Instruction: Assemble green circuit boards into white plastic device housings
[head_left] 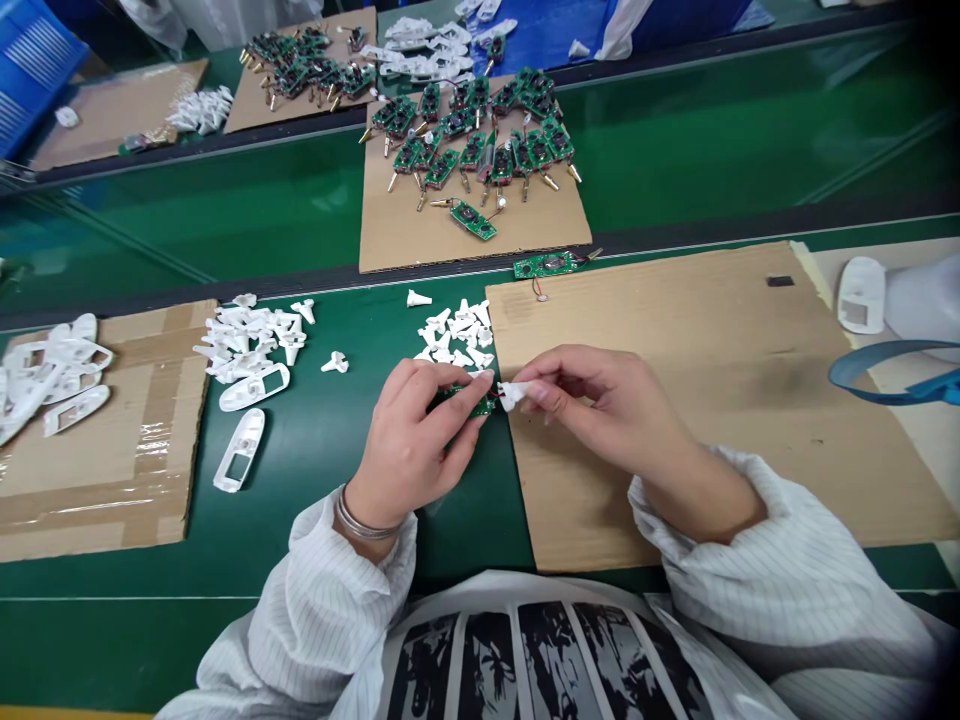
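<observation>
At a green workbench (315,530), by the left edge of a broad cardboard sheet (712,340), a worker's right hand (600,400) and left hand (416,430) work close together: the left grips a small green circuit board (484,407) between thumb and fingers, while the right pinches a white plastic piece (513,395) at the board's near-right end. From where I stand, the step looks like bringing piece and board together, and the next move seems to call for steadiness and fine alignment.
</observation>
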